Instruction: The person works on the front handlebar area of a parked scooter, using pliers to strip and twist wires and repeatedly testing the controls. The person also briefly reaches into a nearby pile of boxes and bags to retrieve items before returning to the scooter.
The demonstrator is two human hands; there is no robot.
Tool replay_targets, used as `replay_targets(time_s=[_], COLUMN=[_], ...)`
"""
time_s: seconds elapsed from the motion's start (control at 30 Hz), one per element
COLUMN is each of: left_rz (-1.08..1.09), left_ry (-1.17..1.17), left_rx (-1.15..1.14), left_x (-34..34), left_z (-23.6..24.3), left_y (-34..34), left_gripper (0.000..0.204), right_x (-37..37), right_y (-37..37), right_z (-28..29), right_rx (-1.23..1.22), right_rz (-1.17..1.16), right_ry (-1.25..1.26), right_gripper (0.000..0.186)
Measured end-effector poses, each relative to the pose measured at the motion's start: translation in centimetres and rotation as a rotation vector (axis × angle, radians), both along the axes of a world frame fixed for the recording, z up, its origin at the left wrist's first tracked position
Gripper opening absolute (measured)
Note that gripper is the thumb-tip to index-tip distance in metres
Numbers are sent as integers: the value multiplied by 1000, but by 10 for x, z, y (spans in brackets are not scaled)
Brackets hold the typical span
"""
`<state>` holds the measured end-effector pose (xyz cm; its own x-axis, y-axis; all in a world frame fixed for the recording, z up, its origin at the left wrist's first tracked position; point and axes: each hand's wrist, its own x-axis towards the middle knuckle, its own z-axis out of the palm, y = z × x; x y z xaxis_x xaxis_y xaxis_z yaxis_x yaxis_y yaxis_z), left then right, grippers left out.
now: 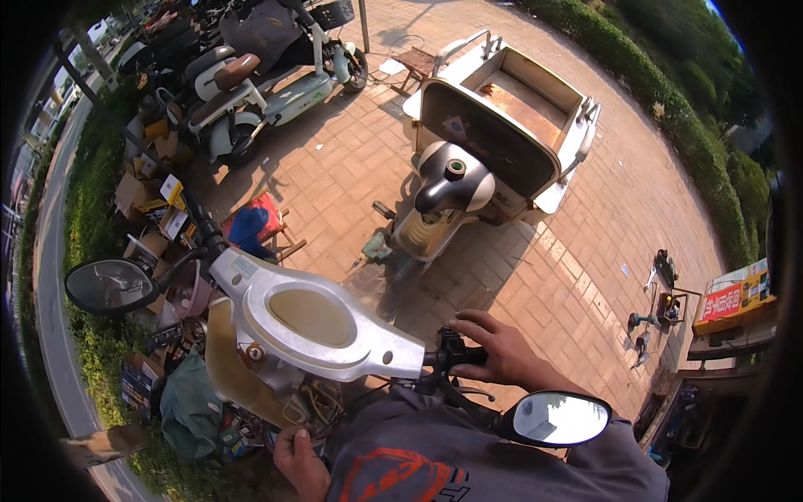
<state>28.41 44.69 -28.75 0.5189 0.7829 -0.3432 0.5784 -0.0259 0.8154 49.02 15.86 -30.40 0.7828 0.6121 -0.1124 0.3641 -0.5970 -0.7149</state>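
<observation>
In front of me stands a scooter-type handlebar with a silver-white cover (368, 341), which has a tan oval panel (311, 318) in its middle. My right hand (506, 356) is closed around the black grip and switch housing (450, 350) at the near end, thumb below and fingers over it. A brake lever (477, 393) sits beside it. Low beside the vehicle's tan front panel (238, 368), my left hand (301, 464) has its fingertips drawn together; what they hold, if anything, is hidden. Loose wires (318, 402) lie close to it, under the cover.
A round mirror (113, 284) and a second mirror (562, 418) stick out from the handlebar. Ahead is a cargo tricycle (493, 125) with a dark seat. Parked scooters (259, 100), cardboard boxes (134, 192) and a folding stool (263, 222) stand left. Tools (665, 309) lie right.
</observation>
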Motion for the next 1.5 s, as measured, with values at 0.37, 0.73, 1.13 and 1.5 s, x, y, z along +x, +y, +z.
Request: replay_targets(time_s=[0.37, 0.73, 1.13, 1.5], left_rz=[246, 197, 152, 124], left_ry=[-419, -469, -451, -505], left_rx=[-324, -382, -373, -454], left_x=[-21, -37, -47, -43], left_z=[-30, -40, -53, -55], left_y=[-5, -6, -7, -6], left_gripper=[8, 11, 10, 14], right_x=[11, 8, 5, 1], right_y=[1, 4, 10, 6], right_z=[-6, -4, -1, -7], right_rx=[-61, -72, -27, -31], right_rz=[29, 22, 6, -35], right_ry=[223, 209, 178, 127], right_gripper=[93, 91, 83, 85])
